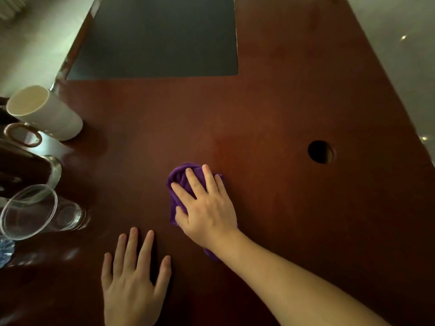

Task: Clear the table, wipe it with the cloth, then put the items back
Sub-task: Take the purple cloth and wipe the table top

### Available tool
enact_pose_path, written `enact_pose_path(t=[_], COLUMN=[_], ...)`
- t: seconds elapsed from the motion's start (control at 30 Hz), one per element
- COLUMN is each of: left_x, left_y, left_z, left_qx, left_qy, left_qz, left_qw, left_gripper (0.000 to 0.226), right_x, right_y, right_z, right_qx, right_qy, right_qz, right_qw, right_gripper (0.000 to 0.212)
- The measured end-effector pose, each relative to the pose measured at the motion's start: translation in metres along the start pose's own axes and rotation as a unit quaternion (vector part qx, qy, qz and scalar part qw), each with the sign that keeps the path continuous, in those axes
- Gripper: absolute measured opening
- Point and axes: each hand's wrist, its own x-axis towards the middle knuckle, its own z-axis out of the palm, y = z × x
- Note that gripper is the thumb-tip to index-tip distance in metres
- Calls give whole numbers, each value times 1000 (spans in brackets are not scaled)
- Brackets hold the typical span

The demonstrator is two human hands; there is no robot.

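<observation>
My right hand (pixel 207 208) presses flat on a bunched purple cloth (pixel 179 177) in the middle of the dark red-brown wooden table (pixel 282 208), fingers spread over it. My left hand (pixel 134 276) lies palm down on the bare wood nearer to me, fingers apart, holding nothing. At the table's left edge stand a white cylindrical cup (pixel 44 111), a clear drinking glass (pixel 35 212) and a glass jug with a handle (pixel 23 135).
A dark grey mat (pixel 160 36) covers the far part of the table. A round cable hole (pixel 320 152) is cut in the wood to the right. Something blue and crinkled (pixel 6 250) shows at the left border. Pale floor lies beyond both table edges.
</observation>
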Motion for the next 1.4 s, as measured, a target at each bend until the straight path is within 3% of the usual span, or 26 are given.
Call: enact_pose_path(t=[0.1,0.27,0.33,0.53,0.67,0.8,0.9,1.13,1.27,1.4], left_x=[0,1,3,4,3,4,7,17,13,16], left_y=[2,6,8,5,3,2,1,-13,-13,-12], left_z=[-1,-3,-6,-5,-3,2,7,17,20,17], left_qx=[-12,-18,-19,-14,-20,-21,-13,34,36,35], left_qy=[15,9,4,-1,22,50,69,54,50,55], left_qz=[-3,-7,-9,-11,-2,5,13,46,35,44], left_qw=[1000,1000,1000,1000,1000,998,997,997,998,997], left_gripper=[70,88,89,86,82,79,73,68,67,67], right_x=[-17,-48,-55,-50,-38,15,73,163,175,169], right_y=[27,123,142,142,136,88,31,-40,-20,54], right_z=[-13,-43,-46,-42,-44,-41,-36,5,7,-18], right_qx=[-4,-48,-71,-58,42,123,143,46,26,8], right_qy=[8,89,90,170,240,315,276,13,-20,27], right_qz=[9,226,251,234,228,139,63,-19,-20,86], right_qw=[1000,969,961,955,943,931,948,999,999,996], right_gripper=[54,52,50,41,40,41,44,51,56,60])
